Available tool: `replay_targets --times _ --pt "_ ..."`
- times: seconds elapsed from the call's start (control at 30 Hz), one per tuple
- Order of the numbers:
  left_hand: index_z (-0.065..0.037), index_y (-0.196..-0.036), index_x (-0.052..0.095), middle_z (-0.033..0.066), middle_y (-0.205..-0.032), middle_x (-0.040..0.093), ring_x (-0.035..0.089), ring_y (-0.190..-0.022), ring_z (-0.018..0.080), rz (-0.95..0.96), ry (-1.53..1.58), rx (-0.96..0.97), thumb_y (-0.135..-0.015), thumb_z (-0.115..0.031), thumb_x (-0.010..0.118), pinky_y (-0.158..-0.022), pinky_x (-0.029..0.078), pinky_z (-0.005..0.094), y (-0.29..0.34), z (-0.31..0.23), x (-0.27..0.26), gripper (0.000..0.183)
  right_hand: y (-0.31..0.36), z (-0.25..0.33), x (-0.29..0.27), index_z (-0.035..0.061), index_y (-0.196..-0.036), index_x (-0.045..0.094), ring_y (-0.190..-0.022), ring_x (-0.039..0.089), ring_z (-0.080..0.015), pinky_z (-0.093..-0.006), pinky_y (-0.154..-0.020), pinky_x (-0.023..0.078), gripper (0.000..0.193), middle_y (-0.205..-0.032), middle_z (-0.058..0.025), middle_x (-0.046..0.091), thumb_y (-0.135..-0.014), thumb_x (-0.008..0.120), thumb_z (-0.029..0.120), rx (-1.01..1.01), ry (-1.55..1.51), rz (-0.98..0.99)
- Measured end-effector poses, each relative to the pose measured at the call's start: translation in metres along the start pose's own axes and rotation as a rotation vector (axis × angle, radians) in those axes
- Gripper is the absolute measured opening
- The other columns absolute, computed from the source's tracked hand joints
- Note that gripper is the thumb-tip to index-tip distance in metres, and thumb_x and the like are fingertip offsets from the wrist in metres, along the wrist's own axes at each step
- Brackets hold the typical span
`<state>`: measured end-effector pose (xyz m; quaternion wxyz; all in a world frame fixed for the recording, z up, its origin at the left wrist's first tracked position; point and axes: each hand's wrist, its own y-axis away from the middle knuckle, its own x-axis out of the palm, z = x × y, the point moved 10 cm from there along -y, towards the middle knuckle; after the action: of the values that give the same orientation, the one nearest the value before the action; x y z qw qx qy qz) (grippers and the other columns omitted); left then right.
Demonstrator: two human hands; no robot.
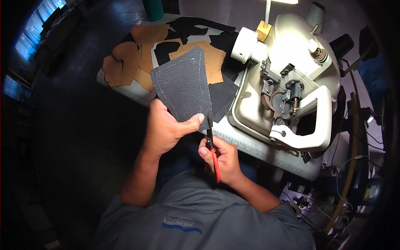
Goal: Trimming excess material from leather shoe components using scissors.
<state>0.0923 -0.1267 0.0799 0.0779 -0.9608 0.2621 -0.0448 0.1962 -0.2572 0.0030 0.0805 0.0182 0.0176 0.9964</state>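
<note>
A dark grey, grained leather piece (183, 85) with pale marked lines along its edges is held up before me. My left hand (168, 127) grips its lower left part, the thumb pressed on the face and the fingers behind it. In my right hand (225, 158) is a pair of scissors (215, 160) with red handles. Their dark blades point away from me and lie at the leather's lower right edge. How far apart the blades stand is hard to tell.
Tan leather pieces (148, 35) and black leather pieces (223, 93) lie heaped on the white table (254, 146), which has a ruler-marked front edge. A cream sewing machine (287, 83) stands to the right under a lit lamp (283, 1). A green cylinder (153, 10) is at the back.
</note>
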Motion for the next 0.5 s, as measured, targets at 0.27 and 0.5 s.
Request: replay_targets --times 0.27,0.5 --pt "0.003 -0.115 0.068 0.0060 -0.102 0.073 0.068 -0.092 0.0121 -0.019 0.018 0.027 -0.078 0.003 0.084 -0.087 0.057 0.0313 -0.0015 -0.0019 0.0026 0.040 0.0004 -0.0035 0.0001 0.0023 -0.096 0.067 -0.050 0.052 -0.0022 -0.0233 -0.047 0.040 0.030 -0.060 0.0051 0.056 -0.104 0.075 0.030 0.009 -0.015 -0.015" --pt "0.004 -0.112 0.070 0.0057 -0.100 0.074 0.067 -0.089 0.0117 -0.004 -0.018 0.016 -0.077 0.003 0.084 -0.085 0.057 0.0308 -0.0009 -0.0039 0.0009 0.038 0.0001 -0.0071 -0.0038 0.0013 -0.095 0.067 -0.053 0.043 -0.0003 -0.0220 -0.050 0.033 0.029 -0.059 0.0065 0.050 -0.102 0.077 0.028 -0.023 0.022 -0.039"
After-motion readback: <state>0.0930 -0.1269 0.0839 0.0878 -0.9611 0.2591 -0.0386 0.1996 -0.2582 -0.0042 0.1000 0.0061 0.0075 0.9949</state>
